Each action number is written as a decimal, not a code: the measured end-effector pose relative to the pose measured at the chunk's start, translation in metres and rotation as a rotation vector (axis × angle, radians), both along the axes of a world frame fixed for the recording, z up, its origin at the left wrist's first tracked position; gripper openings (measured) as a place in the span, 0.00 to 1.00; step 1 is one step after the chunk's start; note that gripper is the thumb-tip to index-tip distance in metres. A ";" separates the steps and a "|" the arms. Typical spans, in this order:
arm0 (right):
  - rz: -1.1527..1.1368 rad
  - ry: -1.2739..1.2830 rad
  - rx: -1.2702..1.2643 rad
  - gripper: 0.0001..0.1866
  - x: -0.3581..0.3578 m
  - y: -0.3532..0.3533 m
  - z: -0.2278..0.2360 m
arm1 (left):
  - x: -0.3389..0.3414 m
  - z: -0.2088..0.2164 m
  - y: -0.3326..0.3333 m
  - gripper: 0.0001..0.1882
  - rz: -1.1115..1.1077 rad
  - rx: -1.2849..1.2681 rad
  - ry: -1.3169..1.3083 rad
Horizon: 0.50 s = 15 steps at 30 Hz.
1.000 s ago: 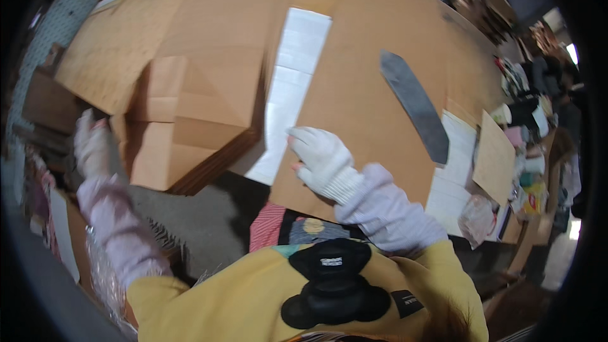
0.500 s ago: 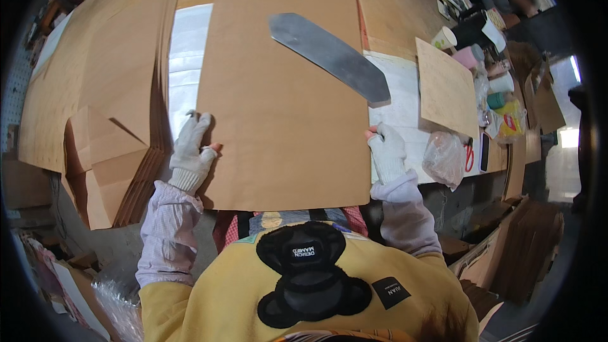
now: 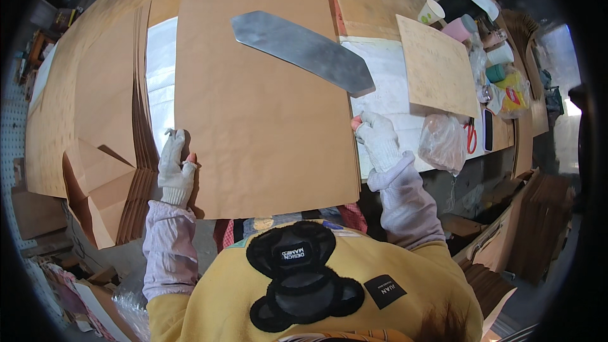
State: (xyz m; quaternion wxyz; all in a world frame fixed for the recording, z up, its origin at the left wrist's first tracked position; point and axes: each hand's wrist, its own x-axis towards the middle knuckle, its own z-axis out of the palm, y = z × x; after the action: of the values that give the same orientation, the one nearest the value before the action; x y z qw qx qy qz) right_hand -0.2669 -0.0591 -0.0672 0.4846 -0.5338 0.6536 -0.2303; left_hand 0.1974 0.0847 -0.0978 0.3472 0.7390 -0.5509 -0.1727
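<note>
A stack of large brown paper sheets [image 3: 266, 145] lies before me, its near edge reaching my waist. Along its left edge rests my left hand [image 3: 177, 171], in a white fingerless-tip glove, fingers stretched and thumb apart. My right hand [image 3: 378, 139], gloved alike, is at the right edge with its fingers curled in and bare fingertips near the paper; whether they pinch the sheets is hidden. Farther off, a flat grey metal plate [image 3: 304, 52] with pointed ends lies slantwise on the paper and overhangs its right edge.
Folded brown paper bags [image 3: 104, 177] are piled at the left. On the right are a thin wooden board [image 3: 437, 66], a clear plastic bag [image 3: 441, 144], red-handled scissors [image 3: 470, 136], a dark phone [image 3: 487, 130] and several cups. Stacked cardboard [image 3: 538, 228] stands below the table at right.
The view has turned slightly, so the table things appear shifted left. My right hand's fingers are more curled than before. The metal plate keeps its place on the paper.
</note>
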 end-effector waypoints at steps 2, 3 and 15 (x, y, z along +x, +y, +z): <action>0.030 -0.031 -0.047 0.10 -0.001 0.004 0.001 | -0.001 0.007 0.000 0.34 -0.062 -0.048 -0.113; 0.053 -0.015 -0.072 0.10 -0.002 0.006 0.001 | -0.002 0.011 -0.001 0.33 -0.049 -0.054 -0.157; 0.091 0.133 0.086 0.15 -0.003 -0.004 0.003 | -0.009 0.030 -0.002 0.35 -0.182 -0.009 -0.383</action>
State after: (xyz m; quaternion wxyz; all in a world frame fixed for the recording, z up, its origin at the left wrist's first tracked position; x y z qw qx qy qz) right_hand -0.2701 -0.0629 -0.0645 0.4727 -0.5558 0.6686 -0.1437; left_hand 0.1886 0.0822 -0.0682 0.2222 0.7039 -0.6722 -0.0573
